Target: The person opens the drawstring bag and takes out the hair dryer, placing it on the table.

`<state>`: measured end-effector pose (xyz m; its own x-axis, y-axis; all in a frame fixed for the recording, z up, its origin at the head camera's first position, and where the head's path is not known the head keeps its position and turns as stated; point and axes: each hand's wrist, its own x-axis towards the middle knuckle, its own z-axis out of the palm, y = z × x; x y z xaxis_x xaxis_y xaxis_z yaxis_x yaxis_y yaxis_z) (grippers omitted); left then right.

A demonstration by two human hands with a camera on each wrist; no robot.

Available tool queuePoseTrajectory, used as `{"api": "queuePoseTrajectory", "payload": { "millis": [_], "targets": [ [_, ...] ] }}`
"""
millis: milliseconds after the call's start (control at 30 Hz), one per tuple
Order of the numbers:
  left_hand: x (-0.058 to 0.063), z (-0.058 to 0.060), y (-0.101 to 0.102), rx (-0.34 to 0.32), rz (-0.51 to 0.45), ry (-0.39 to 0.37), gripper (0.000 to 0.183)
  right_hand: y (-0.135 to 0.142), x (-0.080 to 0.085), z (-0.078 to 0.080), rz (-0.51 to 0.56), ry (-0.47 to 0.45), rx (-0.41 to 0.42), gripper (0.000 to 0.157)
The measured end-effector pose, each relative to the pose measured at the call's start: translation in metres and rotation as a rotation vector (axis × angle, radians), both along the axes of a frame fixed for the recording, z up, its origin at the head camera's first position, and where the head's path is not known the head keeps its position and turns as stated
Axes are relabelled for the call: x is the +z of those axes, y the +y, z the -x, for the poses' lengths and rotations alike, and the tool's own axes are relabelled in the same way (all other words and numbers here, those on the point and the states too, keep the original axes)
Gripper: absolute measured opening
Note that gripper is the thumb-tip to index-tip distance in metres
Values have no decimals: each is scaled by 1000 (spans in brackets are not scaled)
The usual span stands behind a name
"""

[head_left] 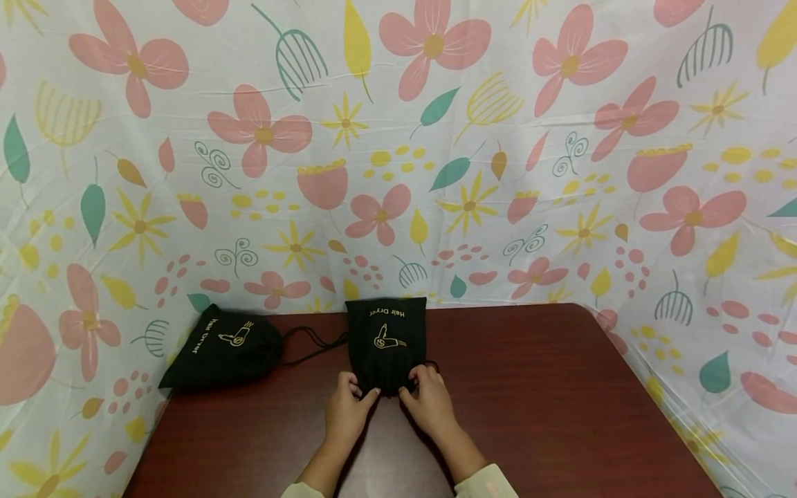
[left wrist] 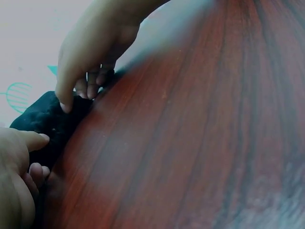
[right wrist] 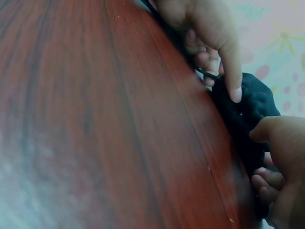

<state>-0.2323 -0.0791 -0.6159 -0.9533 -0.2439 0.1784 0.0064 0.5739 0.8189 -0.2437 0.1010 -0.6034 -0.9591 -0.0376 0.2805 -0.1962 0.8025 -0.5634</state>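
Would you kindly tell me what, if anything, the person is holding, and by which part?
The left hand and right hand pinch one bag by opposite sides of its gathered end.

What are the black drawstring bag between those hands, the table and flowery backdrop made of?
Black drawstring bag: matte fabric, probably, given its gathered folds.
Flat reddish-brown table: satiny wood or wood-look laminate, from streaky grain and sheen.
White floral backdrop: smooth cloth or plastic, by its creases.
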Motion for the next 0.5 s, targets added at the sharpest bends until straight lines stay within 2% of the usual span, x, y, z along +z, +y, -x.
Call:
{"api": "queuePoseTrajectory", "payload": {
  "millis": [300, 500],
  "targets": [
    [2, 1, 5, 22, 65, 1, 49, -7, 0, -1, 1, -30, -36, 20],
    [1, 1, 9, 40, 148, 93, 49, -9, -1, 0, -6, -25, -48, 24]
  ]
}}
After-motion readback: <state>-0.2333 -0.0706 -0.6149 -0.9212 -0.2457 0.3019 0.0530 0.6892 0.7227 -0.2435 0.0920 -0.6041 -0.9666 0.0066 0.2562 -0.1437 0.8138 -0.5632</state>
